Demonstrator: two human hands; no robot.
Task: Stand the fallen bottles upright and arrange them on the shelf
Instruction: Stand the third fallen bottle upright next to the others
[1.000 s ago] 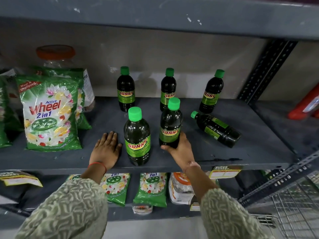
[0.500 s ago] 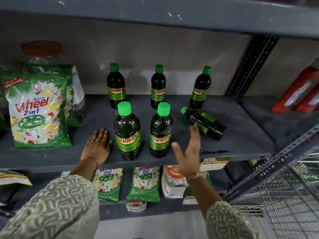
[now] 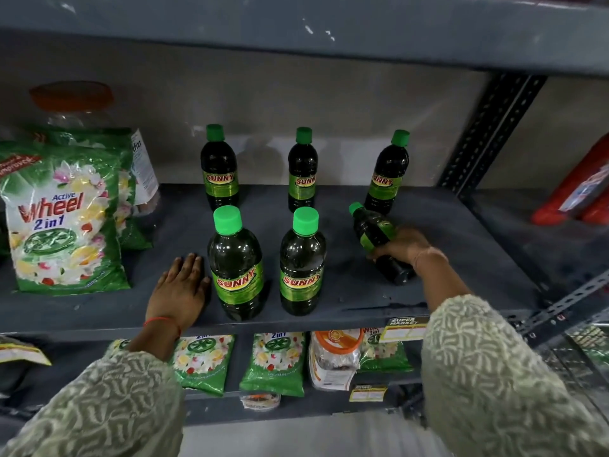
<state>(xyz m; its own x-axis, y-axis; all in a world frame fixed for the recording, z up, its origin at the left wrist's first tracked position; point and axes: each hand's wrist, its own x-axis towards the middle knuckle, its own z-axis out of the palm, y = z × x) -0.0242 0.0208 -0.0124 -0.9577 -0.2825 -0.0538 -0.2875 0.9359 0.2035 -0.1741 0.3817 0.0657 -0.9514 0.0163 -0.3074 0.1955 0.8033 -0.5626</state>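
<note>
Dark bottles with green caps and "SUNNY" labels stand on the grey shelf. Three stand upright at the back: left, middle, right. Two stand upright at the front: left and right. One fallen bottle lies on its side at the right, cap pointing to the back left. My right hand is closed over the fallen bottle's body. My left hand rests flat on the shelf, fingers apart, just left of the front left bottle.
Green "Wheel" detergent bags and a clear jar with an orange lid fill the shelf's left end. A black perforated upright bounds the right side, with red packs beyond. The lower shelf holds more bags.
My right hand let go of the front right bottle, left standing upright, moved right and closed on the fallen bottle. My left hand stayed flat on the shelf.
</note>
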